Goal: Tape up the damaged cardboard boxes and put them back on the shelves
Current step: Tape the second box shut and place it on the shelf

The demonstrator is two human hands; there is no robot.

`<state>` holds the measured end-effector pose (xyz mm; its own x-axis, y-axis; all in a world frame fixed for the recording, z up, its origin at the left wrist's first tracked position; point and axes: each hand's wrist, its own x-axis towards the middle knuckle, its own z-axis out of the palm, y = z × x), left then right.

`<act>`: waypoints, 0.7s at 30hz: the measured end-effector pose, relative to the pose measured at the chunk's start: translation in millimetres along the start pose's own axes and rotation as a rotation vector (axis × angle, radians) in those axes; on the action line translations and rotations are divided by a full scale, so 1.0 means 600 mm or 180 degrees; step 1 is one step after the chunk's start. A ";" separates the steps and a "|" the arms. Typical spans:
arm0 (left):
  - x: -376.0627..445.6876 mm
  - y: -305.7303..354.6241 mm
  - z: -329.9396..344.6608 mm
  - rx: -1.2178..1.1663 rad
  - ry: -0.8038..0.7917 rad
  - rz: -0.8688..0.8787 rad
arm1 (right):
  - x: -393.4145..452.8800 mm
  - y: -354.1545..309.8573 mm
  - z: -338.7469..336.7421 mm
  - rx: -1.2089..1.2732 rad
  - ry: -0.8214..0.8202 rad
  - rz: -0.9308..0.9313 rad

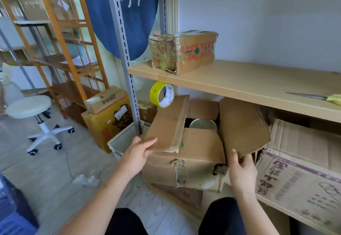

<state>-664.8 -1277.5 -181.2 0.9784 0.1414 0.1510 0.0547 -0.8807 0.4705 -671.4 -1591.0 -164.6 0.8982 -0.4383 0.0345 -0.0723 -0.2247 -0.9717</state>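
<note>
A torn brown cardboard box (195, 163) sits on the lower shelf with its top flaps open and a round metal lid showing inside. My left hand (137, 153) holds the near edge of the left flap (167, 126). My right hand (241, 170) grips the near edge of the right flap (241, 126). A yellow tape roll (162, 94) stands on edge behind the left flap. A small taped box (182, 51) rests on the upper shelf (258, 81).
Yellow-handled scissors (321, 97) lie on the upper shelf at right. A large worn printed box (302, 177) fills the lower shelf to the right. A white basket (125, 139), yellow boxes (105, 122) and a white stool (31, 109) stand on the floor at left.
</note>
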 end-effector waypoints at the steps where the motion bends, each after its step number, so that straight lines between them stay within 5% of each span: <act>1: -0.008 0.002 -0.002 0.0015 -0.0014 0.0044 | 0.000 -0.002 0.000 -0.0063 0.0115 -0.0127; 9: -0.082 0.009 0.002 -0.0061 -0.0057 0.0218 | -0.046 0.007 -0.031 -0.2189 -0.0542 -0.1457; 17: -0.067 0.054 0.007 -0.0064 -0.0044 0.0285 | -0.015 -0.002 -0.058 -0.3186 -0.0692 -0.1720; 21: -0.016 0.079 0.032 -0.0311 -0.0219 0.0187 | 0.015 0.010 -0.067 -0.3204 -0.1181 -0.1789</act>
<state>-667.9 -1329.4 -177.3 0.9909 0.0565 0.1223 -0.0196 -0.8378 0.5457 -681.0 -1631.3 -160.6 0.9704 0.1773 0.1640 0.2112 -0.9523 -0.2203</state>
